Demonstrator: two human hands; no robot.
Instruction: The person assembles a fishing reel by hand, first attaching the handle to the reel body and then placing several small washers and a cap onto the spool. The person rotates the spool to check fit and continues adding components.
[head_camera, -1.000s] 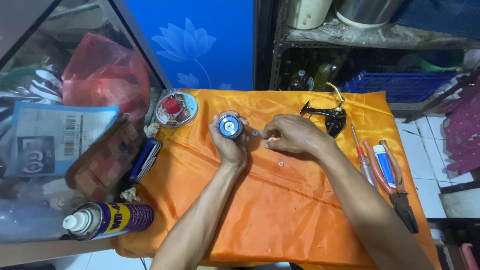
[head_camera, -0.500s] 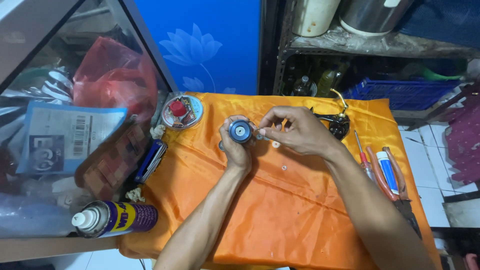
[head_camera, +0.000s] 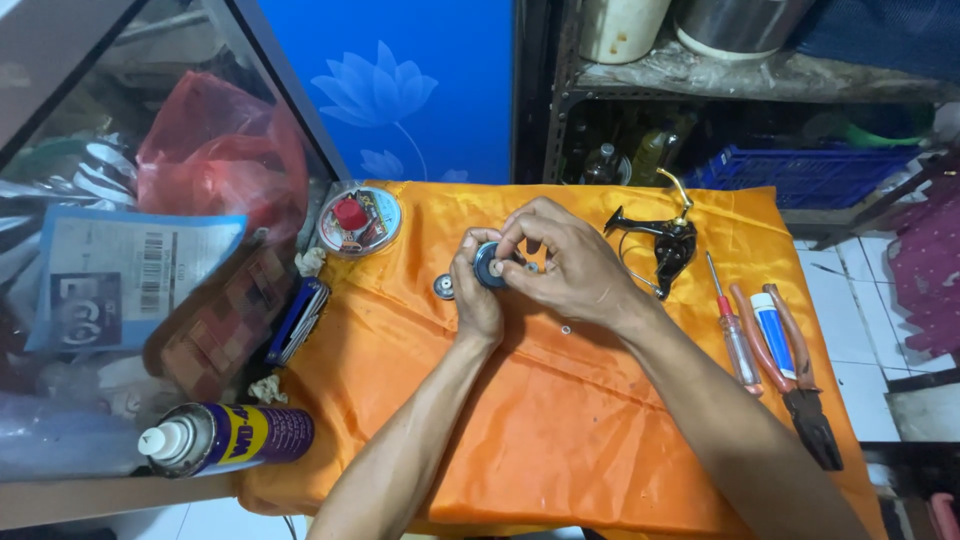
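Orange cloth (head_camera: 560, 420); blue round part (head_camera: 490, 266); black reel body (head_camera: 668, 243); red-handled pliers (head_camera: 795, 365).

The fingers (head_camera: 520, 238) cover most of the small round blue part (head_camera: 489, 266), hiding its face and centre.

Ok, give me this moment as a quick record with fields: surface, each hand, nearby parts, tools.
surface: orange cloth
left hand: grips round blue part
right hand: fingertips on the same part
nearby: small round metal piece, black reel body
tools: red-handled screwdriver, pliers, small white tube
left edge: spray can, round tin
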